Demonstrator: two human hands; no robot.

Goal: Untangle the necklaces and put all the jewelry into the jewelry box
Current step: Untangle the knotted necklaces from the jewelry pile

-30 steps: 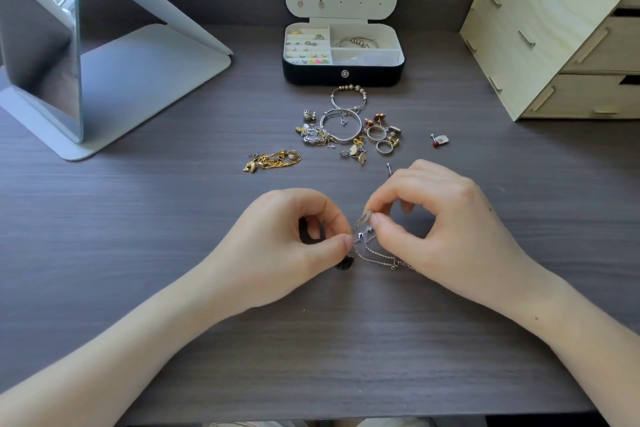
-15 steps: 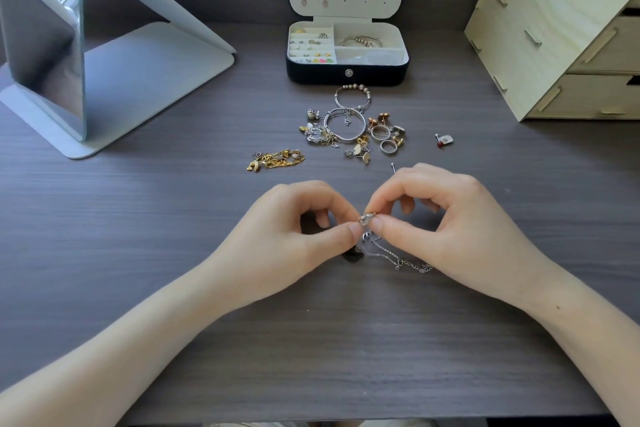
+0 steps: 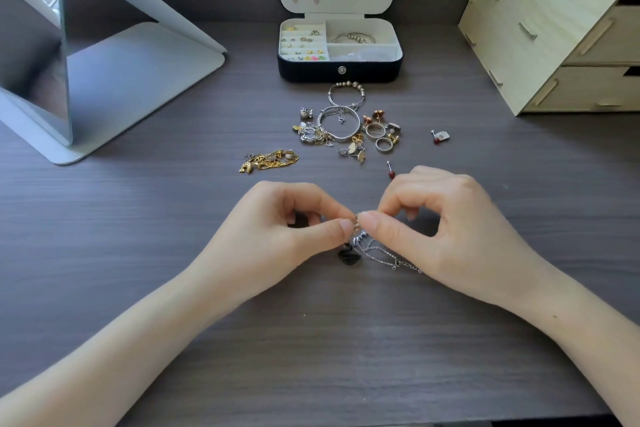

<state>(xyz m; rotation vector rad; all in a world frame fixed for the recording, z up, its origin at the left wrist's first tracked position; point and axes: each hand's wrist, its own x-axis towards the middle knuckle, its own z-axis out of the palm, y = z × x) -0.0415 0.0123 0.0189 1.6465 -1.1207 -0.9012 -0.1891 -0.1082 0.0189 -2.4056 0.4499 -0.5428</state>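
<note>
My left hand (image 3: 280, 236) and my right hand (image 3: 446, 225) meet fingertip to fingertip at the table's middle, both pinching a tangled silver necklace (image 3: 384, 253). Its chains droop below my right thumb, and a black pendant (image 3: 349, 257) lies on the table under my left thumb. Beyond my hands sits a pile of loose jewelry (image 3: 346, 128) with bangles, rings and earrings. A gold chain (image 3: 270, 161) lies to its left. The black jewelry box (image 3: 341, 71) stands open at the back, holding small pieces in its white compartments.
A standing mirror (image 3: 45, 55) on a pale base occupies the back left. A wooden drawer unit (image 3: 561, 28) fills the back right. A red-headed stud (image 3: 391, 173) lies just beyond my right hand, and another small earring (image 3: 440, 137) rests further right.
My hands have closed together on the knot and lifted it slightly. The hanging chains shifted to the right beneath my right thumb.
</note>
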